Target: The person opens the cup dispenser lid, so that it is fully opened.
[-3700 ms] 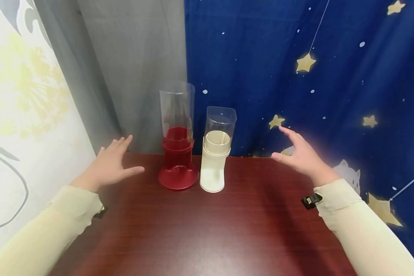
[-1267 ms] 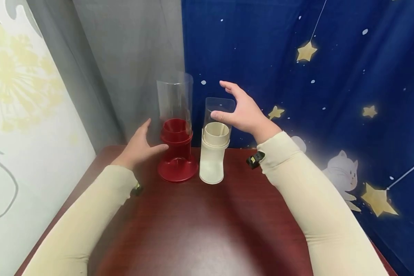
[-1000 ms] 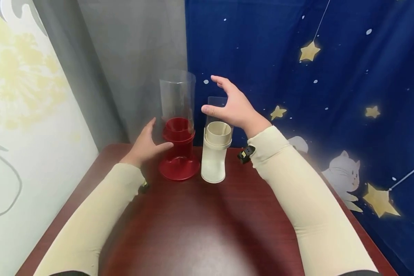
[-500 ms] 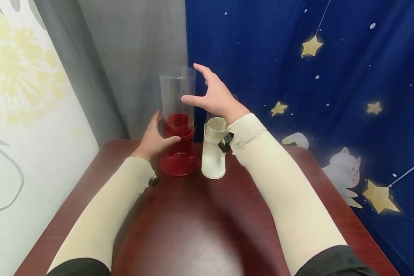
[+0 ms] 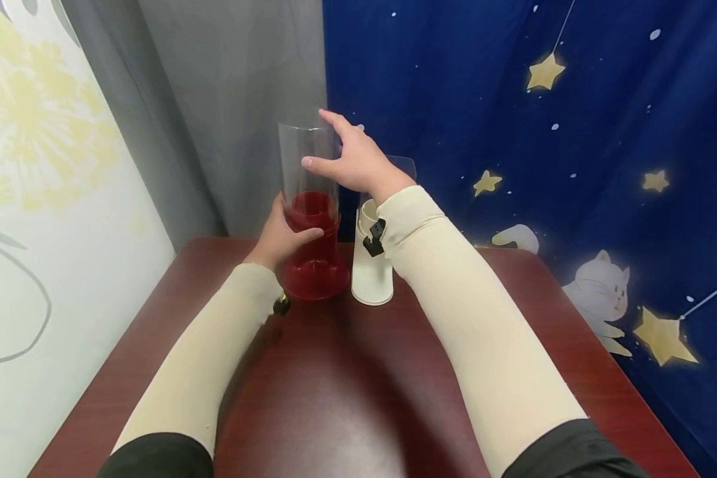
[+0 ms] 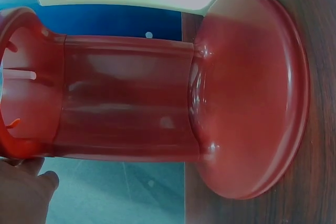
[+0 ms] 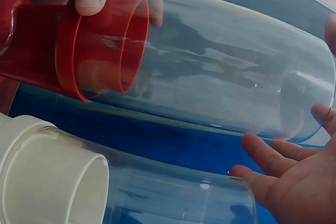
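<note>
A tall clear plastic tube [image 5: 299,149] rises from a red stand [image 5: 317,279] with a round foot, upright on the table. My left hand [image 5: 281,234] is around the red collar, thumb across its front; in the right wrist view, the fingers [image 7: 156,9] show behind the clear wall. My right hand [image 5: 358,156] is spread at the tube's upper part, fingers nearly straight, thumb in front of it. In the right wrist view its fingertips [image 7: 252,142] lie right beside the tube wall. No cups or food show inside the tube.
A shorter cream stand [image 5: 372,282] with its own clear tube [image 5: 403,166] stands just right of the red one, partly hidden by my right forearm. Behind the dark red table [image 5: 311,398] hang grey [image 5: 233,99] and blue star-printed [image 5: 442,79] curtains.
Both hands have come in from the sides to the red stand. My left hand has reached its collar, and my right has moved left past the cream stand to the tall tube.
</note>
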`<state>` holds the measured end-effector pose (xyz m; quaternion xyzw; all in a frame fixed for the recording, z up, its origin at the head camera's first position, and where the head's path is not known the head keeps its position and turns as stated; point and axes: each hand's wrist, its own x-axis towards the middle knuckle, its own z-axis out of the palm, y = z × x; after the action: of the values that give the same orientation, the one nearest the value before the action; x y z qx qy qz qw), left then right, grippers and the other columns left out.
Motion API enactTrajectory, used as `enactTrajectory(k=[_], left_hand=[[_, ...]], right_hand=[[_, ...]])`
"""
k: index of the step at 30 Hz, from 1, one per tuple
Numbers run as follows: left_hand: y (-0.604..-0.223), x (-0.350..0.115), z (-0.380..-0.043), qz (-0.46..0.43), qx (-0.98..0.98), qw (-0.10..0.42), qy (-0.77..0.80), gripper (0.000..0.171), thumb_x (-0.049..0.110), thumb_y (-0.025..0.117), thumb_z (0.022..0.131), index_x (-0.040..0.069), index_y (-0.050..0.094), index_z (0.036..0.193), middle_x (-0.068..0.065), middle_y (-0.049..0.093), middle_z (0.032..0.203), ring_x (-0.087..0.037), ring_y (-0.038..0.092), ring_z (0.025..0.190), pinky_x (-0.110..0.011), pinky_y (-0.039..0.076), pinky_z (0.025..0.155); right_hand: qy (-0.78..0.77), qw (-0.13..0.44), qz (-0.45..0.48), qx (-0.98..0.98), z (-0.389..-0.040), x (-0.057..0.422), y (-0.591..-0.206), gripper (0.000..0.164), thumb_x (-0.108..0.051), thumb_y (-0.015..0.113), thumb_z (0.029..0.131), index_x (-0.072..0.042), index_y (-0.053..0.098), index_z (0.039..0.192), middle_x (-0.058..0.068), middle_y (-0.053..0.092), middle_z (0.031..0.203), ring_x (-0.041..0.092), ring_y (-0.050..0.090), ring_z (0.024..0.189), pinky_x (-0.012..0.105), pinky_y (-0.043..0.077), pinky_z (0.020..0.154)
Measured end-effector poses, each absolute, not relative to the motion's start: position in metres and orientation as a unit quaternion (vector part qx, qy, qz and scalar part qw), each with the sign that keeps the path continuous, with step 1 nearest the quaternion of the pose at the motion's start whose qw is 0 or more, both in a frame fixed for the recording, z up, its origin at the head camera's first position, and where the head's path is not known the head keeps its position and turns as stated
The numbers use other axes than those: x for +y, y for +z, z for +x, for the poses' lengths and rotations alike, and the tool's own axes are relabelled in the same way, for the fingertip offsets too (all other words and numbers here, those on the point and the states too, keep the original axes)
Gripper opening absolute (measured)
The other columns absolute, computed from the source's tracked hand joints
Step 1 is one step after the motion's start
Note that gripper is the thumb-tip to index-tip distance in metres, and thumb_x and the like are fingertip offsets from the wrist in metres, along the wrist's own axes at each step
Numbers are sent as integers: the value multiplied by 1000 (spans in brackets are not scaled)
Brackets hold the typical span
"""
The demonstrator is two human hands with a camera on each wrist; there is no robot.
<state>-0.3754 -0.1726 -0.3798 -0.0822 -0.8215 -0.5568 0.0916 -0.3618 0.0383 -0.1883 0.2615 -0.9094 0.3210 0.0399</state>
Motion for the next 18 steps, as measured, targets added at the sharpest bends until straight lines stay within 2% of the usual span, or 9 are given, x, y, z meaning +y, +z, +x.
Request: enactTrajectory(k=[8, 14, 18], left_hand=[[-380, -172, -375, -77, -828, 98, -547, 127, 39, 95, 77, 32, 7, 168, -8, 43, 162, -31, 43, 149, -58, 45, 116], [-379, -174, -372, -80, -835, 101, -535, 124, 42, 95, 77, 33, 11, 167, -7, 46, 160, -30, 46, 146, -57, 50, 112], [-377, -176, -369, -76, -839, 90, -531, 125, 42, 95, 77, 33, 10, 168, -7, 45, 160, -31, 45, 146, -58, 50, 111]], right_hand=[[320, 56, 255, -911, -362, 38, -188, 78, -42, 69, 101, -37, 27, 167, -9, 30, 172, 25, 53, 146, 37, 47, 117], [320, 64, 248, -912, -359, 38, -185, 71, -36, 66, 104, -38, 31, 165, -13, 35, 170, 23, 53, 145, 35, 47, 116], [327, 57, 244, -911, -356, 39, -184, 70, -35, 67, 104, -38, 32, 165, -11, 35, 170, 24, 55, 143, 35, 50, 114]])
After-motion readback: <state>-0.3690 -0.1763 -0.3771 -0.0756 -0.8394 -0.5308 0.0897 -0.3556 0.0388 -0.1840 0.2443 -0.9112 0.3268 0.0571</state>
